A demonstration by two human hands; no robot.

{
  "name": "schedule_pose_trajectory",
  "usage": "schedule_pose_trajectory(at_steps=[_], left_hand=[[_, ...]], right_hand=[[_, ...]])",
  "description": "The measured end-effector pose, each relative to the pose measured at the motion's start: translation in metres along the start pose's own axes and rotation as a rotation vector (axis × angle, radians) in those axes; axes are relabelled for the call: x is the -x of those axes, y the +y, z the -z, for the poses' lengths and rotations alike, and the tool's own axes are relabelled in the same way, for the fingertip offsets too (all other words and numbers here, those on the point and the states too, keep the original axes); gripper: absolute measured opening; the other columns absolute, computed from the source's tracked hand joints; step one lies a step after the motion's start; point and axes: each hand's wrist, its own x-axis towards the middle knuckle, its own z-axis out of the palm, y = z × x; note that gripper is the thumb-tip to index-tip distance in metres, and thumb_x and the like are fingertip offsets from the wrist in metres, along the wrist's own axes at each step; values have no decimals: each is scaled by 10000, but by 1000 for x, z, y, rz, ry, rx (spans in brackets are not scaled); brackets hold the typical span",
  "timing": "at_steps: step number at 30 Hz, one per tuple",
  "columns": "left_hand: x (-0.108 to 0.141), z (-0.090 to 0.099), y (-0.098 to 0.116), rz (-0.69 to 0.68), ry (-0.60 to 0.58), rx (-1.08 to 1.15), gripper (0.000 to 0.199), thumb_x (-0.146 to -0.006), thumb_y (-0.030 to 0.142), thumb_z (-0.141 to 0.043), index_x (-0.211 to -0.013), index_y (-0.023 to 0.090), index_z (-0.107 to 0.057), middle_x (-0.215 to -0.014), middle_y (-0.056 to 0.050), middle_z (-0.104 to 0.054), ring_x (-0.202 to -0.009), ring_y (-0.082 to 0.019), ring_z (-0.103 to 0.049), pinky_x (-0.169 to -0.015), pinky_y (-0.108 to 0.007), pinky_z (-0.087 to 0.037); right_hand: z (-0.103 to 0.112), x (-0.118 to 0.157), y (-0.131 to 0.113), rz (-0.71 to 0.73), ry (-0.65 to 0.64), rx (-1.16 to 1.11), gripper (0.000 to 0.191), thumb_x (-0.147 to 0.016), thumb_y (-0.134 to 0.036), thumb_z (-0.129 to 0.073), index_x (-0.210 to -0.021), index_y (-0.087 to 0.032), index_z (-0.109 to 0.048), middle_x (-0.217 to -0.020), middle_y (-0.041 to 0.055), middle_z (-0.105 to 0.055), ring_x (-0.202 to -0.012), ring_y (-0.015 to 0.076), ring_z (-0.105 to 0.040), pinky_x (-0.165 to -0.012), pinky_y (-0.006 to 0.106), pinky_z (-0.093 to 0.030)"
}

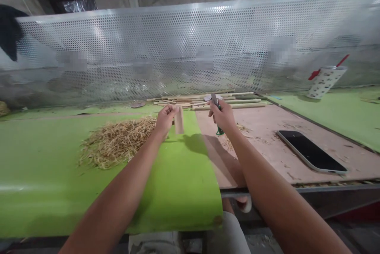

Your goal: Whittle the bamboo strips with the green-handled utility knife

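My left hand (166,118) pinches a flat light-brown strip (179,121), which hangs down over the green sheet (184,175). To its right, my right hand (222,115) is closed round a tool (219,130) with green handles and a grey metal part pointing up. The two hands are apart, and the tool does not touch the strip. A heap of thin straw-coloured pieces (118,141) lies left of my left hand. Pale sticks (246,105) lie behind both hands. Small shavings (228,143) are scattered below my right hand.
A phone (311,151) lies on the pinkish board (267,159) at the right. Farther back stands a patterned cup (326,82) with a red straw. A perforated metal screen (178,52) runs along the table's back. Dark cloth (10,30) hangs at the upper left.
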Motion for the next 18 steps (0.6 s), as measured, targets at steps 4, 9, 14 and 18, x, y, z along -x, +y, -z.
schedule_pose_trajectory(at_steps=[4,9,14,18], left_hand=[[5,-5,-16,-30,-74,-143,179,-834,361,-546,-842,184,-518,-846,-44,-637,-615,-125,-618,-502,-236,-480],[8,-11,-35,21,-265,-268,182,-800,247,-596,-925,181,-482,-938,-74,-661,-554,-107,-627,-479,-224,-482],[2,-9,-40,57,-310,-45,189,-848,179,-483,-1000,212,-377,-919,-44,-678,-542,-99,-620,-521,-248,-510],[2,-8,-38,128,-335,25,351,-788,104,-505,-1096,219,-384,-773,5,-643,-501,-89,-582,-482,-214,-471]], right_hand=[[-3,5,-2,130,-82,381,287,-876,-381,-343,-871,-193,-560,-708,40,-612,-639,179,-553,-555,251,-351],[-14,13,-10,148,-183,721,241,-868,-303,-360,-975,-174,-534,-756,81,-642,-636,204,-554,-537,266,-287],[-19,20,-11,210,-274,863,277,-867,-358,-394,-1030,-192,-544,-805,72,-675,-696,217,-591,-552,272,-288],[-26,23,-11,218,-374,951,289,-865,-371,-404,-1031,-194,-561,-871,88,-692,-749,233,-619,-571,281,-316]])
